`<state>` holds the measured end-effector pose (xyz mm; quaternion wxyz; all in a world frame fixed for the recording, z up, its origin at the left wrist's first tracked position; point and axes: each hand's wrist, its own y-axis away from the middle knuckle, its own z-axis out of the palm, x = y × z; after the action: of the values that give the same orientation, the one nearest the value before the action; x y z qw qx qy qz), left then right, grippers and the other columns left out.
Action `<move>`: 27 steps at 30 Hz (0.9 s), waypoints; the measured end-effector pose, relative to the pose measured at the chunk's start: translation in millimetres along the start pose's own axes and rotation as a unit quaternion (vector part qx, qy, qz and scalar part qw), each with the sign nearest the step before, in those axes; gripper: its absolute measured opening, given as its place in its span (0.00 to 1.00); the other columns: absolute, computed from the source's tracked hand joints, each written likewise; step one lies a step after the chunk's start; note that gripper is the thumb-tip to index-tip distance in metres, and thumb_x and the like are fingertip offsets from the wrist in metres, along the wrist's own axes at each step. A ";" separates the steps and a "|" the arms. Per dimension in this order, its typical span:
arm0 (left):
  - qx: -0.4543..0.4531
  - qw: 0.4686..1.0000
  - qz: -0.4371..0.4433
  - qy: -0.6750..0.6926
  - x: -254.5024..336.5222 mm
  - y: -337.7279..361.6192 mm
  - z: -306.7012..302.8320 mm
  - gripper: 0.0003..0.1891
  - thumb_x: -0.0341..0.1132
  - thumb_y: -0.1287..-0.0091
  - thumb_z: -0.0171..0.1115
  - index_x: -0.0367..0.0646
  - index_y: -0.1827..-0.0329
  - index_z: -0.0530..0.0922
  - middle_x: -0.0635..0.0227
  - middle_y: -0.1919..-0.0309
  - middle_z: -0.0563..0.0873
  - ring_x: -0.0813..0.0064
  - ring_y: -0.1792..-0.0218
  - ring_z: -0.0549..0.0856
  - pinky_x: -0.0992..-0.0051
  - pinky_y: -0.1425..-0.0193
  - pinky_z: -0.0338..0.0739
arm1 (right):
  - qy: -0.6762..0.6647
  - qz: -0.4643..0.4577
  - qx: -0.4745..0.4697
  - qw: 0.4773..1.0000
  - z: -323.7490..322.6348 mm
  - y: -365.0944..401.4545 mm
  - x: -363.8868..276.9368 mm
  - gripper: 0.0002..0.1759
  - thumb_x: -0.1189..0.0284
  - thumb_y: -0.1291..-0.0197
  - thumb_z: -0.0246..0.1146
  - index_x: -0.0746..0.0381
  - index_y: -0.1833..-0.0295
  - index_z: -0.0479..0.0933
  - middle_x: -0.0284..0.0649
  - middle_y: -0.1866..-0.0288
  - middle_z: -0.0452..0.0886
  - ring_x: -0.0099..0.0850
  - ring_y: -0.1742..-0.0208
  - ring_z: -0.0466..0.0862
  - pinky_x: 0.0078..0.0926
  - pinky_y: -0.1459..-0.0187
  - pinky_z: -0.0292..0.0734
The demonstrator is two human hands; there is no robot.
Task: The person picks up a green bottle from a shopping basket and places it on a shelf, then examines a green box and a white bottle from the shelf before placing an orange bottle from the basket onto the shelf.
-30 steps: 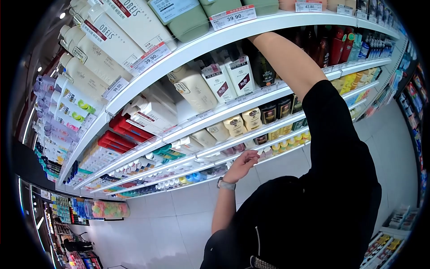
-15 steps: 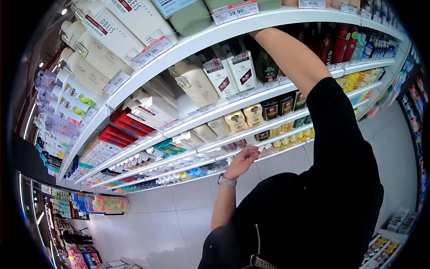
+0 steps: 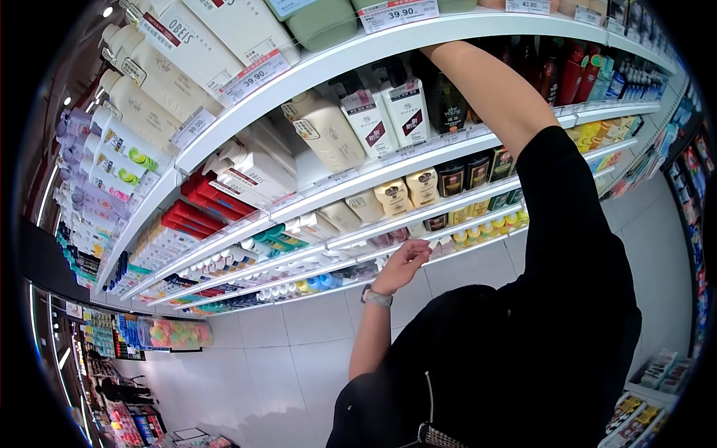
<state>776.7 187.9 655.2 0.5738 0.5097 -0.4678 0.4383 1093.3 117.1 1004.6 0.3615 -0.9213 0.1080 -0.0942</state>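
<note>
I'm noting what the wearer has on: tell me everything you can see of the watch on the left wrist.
The watch circles the wrist of the left hand. Its pale greyish band is broad and looks like plastic or rubber, lying against bare skin. The case sits at the wrist's picture-left edge, seen nearly side-on, so its face cannot be read.

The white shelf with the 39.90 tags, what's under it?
Under the shelf stand a cream bottle, two white bottles, a black bottle and red bottles. The right forearm reaches in, but the shelf covers the right hand; whether it holds anything can't be seen.
</note>
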 end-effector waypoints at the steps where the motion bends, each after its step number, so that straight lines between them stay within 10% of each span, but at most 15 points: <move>1: 0.001 1.000 -0.001 -0.003 0.6 -0.3 0.1 0.17 0.35 0.24 0.58 0.40 0.35 0.71 0.66 0.45 0.83 0.80 0.49 0.81 0.79 0.45 0.75 | 0.000 0.001 0.003 1.000 -0.3 -0.5 0.0 0.19 0.59 0.34 0.57 0.62 0.49 0.78 0.54 0.54 0.83 0.49 0.53 0.84 0.43 0.53 0.79; 27: 0.002 0.999 -0.029 -0.015 0.5 0.3 6.1 0.19 0.37 0.26 0.60 0.41 0.35 0.73 0.67 0.47 0.83 0.78 0.48 0.81 0.75 0.45 0.75 | -0.024 -0.001 0.011 1.000 31.4 -17.7 -19.4 0.22 0.57 0.32 0.57 0.63 0.44 0.77 0.54 0.50 0.83 0.48 0.50 0.84 0.41 0.50 0.79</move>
<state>775.9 181.8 655.9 0.5779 0.5307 -0.4606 0.4149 1084.9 155.3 992.2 0.3738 -0.9195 0.0975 -0.0732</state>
